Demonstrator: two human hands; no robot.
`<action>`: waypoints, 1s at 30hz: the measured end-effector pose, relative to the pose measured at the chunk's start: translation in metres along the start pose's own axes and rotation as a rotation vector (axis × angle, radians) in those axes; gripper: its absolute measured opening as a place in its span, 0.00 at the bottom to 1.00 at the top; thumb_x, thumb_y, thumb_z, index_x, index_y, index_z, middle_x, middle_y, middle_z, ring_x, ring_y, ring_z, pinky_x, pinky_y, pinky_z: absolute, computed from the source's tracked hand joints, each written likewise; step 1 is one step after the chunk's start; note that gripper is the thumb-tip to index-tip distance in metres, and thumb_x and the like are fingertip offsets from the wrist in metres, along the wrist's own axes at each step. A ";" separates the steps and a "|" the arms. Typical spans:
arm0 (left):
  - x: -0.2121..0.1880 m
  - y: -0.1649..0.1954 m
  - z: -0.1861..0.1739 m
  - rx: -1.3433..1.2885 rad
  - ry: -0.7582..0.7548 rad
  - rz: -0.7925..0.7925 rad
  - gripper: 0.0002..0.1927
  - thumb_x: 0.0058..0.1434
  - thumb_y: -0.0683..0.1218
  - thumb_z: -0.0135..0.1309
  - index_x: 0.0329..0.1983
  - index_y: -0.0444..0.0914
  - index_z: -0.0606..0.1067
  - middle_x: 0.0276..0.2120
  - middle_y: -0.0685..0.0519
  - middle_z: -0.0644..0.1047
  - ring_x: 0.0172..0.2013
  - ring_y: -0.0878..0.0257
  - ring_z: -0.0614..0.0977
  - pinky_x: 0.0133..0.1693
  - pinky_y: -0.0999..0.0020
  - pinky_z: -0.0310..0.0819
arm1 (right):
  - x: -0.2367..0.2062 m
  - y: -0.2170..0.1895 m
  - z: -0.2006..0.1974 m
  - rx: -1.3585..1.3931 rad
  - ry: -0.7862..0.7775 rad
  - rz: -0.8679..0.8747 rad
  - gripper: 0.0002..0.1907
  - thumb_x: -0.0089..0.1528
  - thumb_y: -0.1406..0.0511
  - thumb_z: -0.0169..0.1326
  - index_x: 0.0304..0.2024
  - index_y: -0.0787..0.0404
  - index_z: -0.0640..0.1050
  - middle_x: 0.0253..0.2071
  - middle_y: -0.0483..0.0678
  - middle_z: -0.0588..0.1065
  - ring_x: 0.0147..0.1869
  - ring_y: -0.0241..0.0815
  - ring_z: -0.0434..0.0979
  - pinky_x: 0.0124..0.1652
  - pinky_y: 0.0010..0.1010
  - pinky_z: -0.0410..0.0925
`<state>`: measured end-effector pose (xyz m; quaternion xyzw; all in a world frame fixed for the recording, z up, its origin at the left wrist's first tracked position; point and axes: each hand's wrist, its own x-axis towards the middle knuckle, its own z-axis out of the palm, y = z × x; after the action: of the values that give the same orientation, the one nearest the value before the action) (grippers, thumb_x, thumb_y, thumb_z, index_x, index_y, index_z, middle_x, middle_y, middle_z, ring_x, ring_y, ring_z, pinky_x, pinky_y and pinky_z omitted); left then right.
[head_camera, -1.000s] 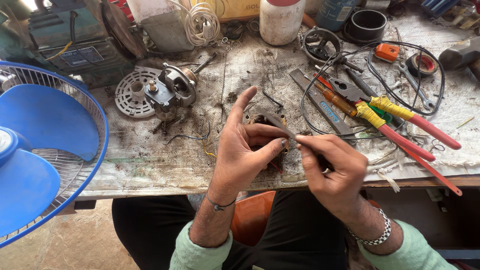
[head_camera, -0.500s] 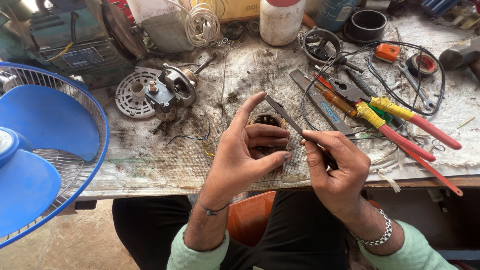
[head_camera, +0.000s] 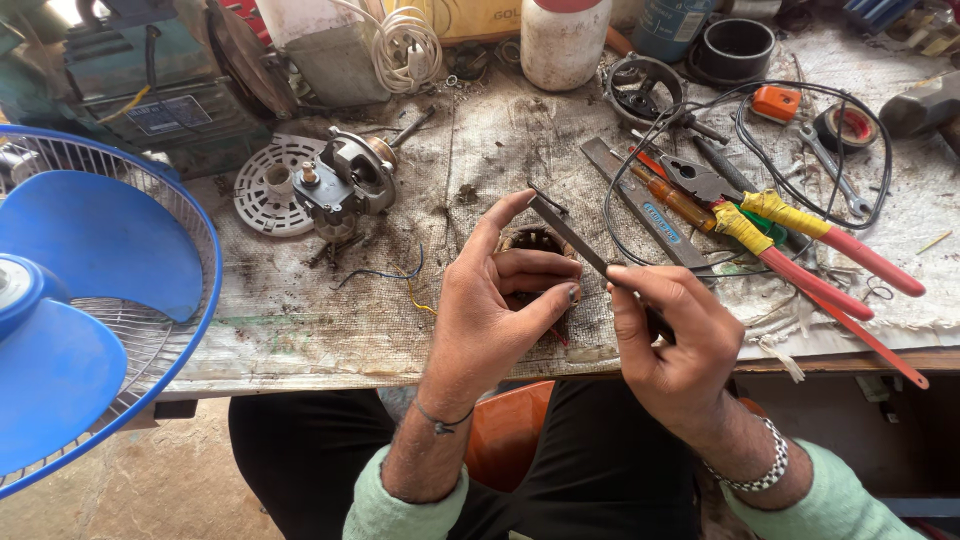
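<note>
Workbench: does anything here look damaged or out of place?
Yes. The pliers have yellow tape wound around the handles, like a makeshift repair. The bench cloth is stained and frayed at its front edge, threads hanging down.

Both hands, the left hand (head_camera: 495, 315) and the right hand (head_camera: 675, 345), are bare, without gloves. Pale green long sleeves (head_camera: 405, 505) end short of the wrists (cuffs loosely bunched). The left wrist carries a thin dark thread band (head_camera: 440, 418); the right wrist, a silver-coloured metal link bracelet (head_camera: 760, 470). Dark trousers (head_camera: 300, 440) cover the lap.
</note>
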<state>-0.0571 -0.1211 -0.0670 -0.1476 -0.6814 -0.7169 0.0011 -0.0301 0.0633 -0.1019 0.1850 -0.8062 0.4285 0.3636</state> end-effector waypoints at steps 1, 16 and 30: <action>0.001 -0.001 0.001 0.009 0.011 0.009 0.42 0.57 0.34 0.59 0.75 0.31 0.56 0.43 0.41 0.84 0.47 0.56 0.88 0.48 0.65 0.88 | -0.001 0.000 0.000 -0.005 -0.009 -0.033 0.08 0.67 0.75 0.60 0.48 0.64 0.79 0.42 0.49 0.79 0.37 0.33 0.79 0.34 0.23 0.70; 0.006 -0.007 0.003 -0.004 0.028 0.017 0.45 0.55 0.34 0.60 0.74 0.30 0.52 0.40 0.39 0.84 0.45 0.55 0.89 0.49 0.61 0.88 | -0.015 0.007 -0.008 -0.078 -0.067 -0.048 0.09 0.62 0.76 0.61 0.45 0.64 0.80 0.38 0.49 0.79 0.31 0.34 0.77 0.29 0.25 0.67; 0.008 -0.008 0.001 -0.169 0.050 0.014 0.45 0.55 0.33 0.60 0.73 0.28 0.51 0.38 0.39 0.83 0.44 0.54 0.88 0.50 0.60 0.87 | -0.017 0.009 -0.009 -0.005 -0.022 0.001 0.09 0.59 0.77 0.60 0.42 0.65 0.81 0.36 0.49 0.80 0.30 0.31 0.76 0.28 0.22 0.66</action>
<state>-0.0664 -0.1184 -0.0731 -0.1339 -0.6173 -0.7752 0.0108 -0.0201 0.0756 -0.1163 0.1884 -0.8112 0.4248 0.3550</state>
